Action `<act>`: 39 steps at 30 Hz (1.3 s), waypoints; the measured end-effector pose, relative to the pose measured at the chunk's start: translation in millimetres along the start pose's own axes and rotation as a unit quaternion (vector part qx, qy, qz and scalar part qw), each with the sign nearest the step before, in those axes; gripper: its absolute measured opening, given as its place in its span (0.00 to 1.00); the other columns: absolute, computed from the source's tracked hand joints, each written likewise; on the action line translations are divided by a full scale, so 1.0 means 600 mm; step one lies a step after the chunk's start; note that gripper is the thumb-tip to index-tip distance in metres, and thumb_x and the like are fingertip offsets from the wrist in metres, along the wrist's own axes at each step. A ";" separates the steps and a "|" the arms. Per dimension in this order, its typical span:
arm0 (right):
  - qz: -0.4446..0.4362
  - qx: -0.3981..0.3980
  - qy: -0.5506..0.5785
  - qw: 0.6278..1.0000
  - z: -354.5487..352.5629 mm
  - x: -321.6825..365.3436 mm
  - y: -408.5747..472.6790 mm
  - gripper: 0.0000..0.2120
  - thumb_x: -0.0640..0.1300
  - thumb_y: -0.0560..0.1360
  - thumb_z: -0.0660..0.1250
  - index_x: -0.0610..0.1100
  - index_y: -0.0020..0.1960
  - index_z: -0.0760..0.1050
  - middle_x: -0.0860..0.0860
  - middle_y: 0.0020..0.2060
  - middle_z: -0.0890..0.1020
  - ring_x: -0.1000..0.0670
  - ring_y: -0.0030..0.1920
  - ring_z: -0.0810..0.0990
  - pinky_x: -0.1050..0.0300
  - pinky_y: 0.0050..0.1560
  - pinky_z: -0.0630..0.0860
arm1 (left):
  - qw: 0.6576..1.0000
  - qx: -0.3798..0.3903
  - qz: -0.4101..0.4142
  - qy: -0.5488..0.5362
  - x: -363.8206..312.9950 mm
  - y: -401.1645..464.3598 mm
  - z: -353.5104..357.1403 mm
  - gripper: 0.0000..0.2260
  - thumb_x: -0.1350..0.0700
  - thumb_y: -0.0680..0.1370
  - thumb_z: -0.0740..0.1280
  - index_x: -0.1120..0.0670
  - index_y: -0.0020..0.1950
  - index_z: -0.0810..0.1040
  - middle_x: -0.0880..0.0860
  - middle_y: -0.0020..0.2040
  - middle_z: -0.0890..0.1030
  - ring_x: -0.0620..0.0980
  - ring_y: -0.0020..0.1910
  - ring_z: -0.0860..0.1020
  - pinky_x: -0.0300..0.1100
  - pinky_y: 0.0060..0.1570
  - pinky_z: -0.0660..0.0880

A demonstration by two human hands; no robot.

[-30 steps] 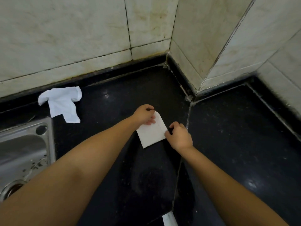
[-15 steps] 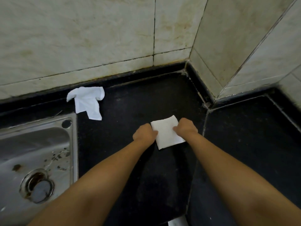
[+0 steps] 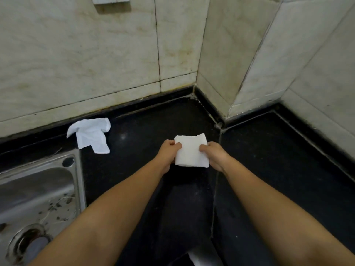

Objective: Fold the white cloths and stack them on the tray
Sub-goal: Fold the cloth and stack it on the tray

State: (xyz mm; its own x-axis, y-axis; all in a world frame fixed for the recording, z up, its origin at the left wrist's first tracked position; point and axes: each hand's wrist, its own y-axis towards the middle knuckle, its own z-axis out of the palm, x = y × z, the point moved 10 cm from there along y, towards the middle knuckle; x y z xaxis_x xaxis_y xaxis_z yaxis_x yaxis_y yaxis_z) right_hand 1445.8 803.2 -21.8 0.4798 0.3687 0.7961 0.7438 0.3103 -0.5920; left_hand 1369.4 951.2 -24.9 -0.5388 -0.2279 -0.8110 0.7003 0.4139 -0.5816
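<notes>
A folded white cloth [image 3: 191, 151], a small neat square, is held over the black counter [image 3: 146, 131] in the middle of the view. My left hand [image 3: 168, 153] grips its left edge and my right hand [image 3: 214, 155] grips its right edge, thumbs on top. A second white cloth [image 3: 91, 136] lies crumpled and unfolded on the counter at the back left, near the wall. A pale edge [image 3: 199, 259] shows at the bottom of the view; I cannot tell whether it is the tray.
A steel sink [image 3: 38, 191] with a drain is set into the counter at the left. Tiled walls [image 3: 96, 54] close the back and form a jutting corner at the right. More black counter [image 3: 278, 169] extends to the right of a seam.
Both hands now pinch the folded cloth by its two sides and have squared it up; earlier they were pressing it flat on the counter. The head view shifted up and left.
</notes>
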 end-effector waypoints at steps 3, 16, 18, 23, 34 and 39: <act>0.014 -0.014 0.045 0.999 -0.025 -0.017 -0.047 0.14 0.31 0.77 0.58 0.28 0.61 0.71 0.38 0.51 0.79 0.41 0.48 0.79 0.48 0.48 0.77 | 0.998 0.065 -0.001 -0.024 -0.002 -0.033 0.045 0.15 0.61 0.79 0.62 0.64 0.65 0.71 0.60 0.57 0.77 0.57 0.54 0.77 0.49 0.51 0.77; -0.042 -0.349 0.123 0.928 -0.271 -0.257 -0.426 0.15 0.51 0.81 0.55 0.41 0.53 0.75 0.49 0.47 0.79 0.50 0.46 0.77 0.55 0.45 0.74 | 0.931 0.356 -0.006 0.087 0.138 -0.309 0.348 0.15 0.50 0.81 0.60 0.58 0.62 0.75 0.57 0.57 0.81 0.56 0.56 0.79 0.51 0.57 0.76; -0.058 -0.427 0.103 0.896 -0.312 -0.301 -0.523 0.14 0.49 0.81 0.54 0.40 0.46 0.72 0.50 0.40 0.75 0.51 0.41 0.72 0.60 0.37 0.69 | 0.915 0.375 0.047 0.138 0.162 -0.380 0.408 0.14 0.51 0.82 0.59 0.58 0.60 0.76 0.57 0.56 0.81 0.56 0.55 0.80 0.52 0.58 0.76; -0.043 -0.577 0.128 0.805 -0.383 -0.456 -0.777 0.15 0.47 0.80 0.53 0.43 0.37 0.63 0.53 0.33 0.70 0.54 0.34 0.67 0.61 0.33 0.63 | 0.851 0.465 0.128 0.206 0.256 -0.614 0.542 0.09 0.54 0.82 0.58 0.55 0.54 0.77 0.52 0.48 0.81 0.50 0.47 0.80 0.42 0.43 0.77; 0.087 -0.752 0.132 0.640 -0.417 -0.870 -1.372 0.13 0.48 0.81 0.52 0.42 0.41 0.63 0.51 0.34 0.69 0.50 0.37 0.67 0.57 0.33 0.63 | 0.687 0.618 0.244 0.294 0.637 -1.199 0.714 0.13 0.53 0.81 0.57 0.58 0.44 0.76 0.51 0.42 0.78 0.48 0.42 0.75 0.42 0.40 0.72; 0.130 -0.793 0.133 0.581 -0.407 -1.006 -1.589 0.14 0.47 0.82 0.52 0.43 0.40 0.62 0.47 0.36 0.71 0.47 0.40 0.68 0.54 0.39 0.60 | 0.625 0.664 0.276 0.305 0.764 -1.430 0.740 0.14 0.54 0.82 0.56 0.58 0.39 0.73 0.48 0.35 0.74 0.46 0.37 0.71 0.41 0.35 0.67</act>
State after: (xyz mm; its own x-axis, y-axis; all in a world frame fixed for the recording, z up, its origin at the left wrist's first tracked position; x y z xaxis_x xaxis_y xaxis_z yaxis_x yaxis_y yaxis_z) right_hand 560.8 70.9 92.9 0.5696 0.0080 0.8219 0.0221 -0.9997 -0.0057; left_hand 729.7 100.4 74.3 0.1618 0.1723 -0.9717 0.4118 -0.9066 -0.0922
